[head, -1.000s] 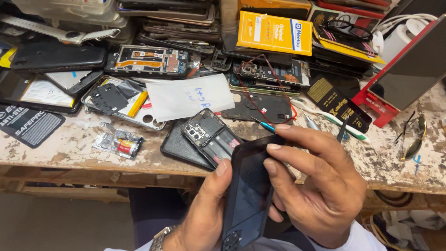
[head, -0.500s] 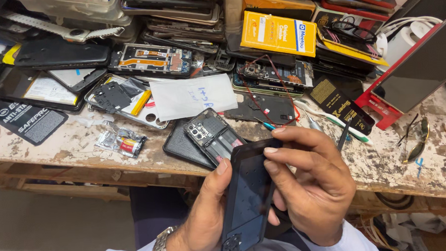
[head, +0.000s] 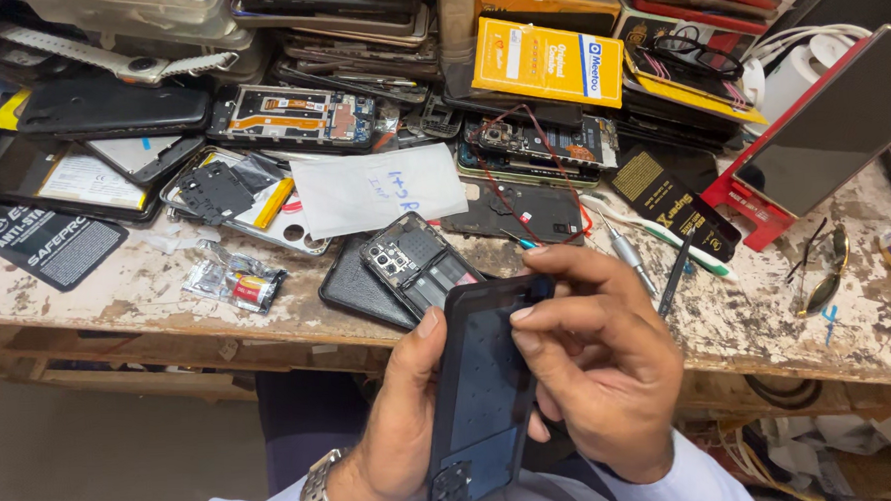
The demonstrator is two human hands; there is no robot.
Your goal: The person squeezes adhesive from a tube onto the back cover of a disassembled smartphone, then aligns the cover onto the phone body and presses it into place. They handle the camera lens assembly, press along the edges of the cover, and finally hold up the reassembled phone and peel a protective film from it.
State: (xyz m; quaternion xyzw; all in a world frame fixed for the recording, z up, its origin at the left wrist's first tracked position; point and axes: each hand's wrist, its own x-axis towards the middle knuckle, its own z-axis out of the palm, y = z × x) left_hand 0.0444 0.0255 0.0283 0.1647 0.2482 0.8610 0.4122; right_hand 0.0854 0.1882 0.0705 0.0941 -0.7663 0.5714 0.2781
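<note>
left hand [head: 398,423]: fingers grip dark phone back cover [head: 484,389], held upright over table [head: 749,317] edge | right hand [head: 600,359]: fingers pinch cover's top right rim | yellow rectangular box [head: 548,64] at rear centre | white paper label [head: 378,188] mid-table | black anti-static bag [head: 40,243] far left

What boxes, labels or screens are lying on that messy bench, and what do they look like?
Yellow box: back centre, flat rectangle with a blue patch.
White paper slip: bench middle, blue handwriting.
Black anti-static bag: left edge, white print.
Black card: right of centre, gold print.
Dark screen: far right, propped, red frame.
</note>
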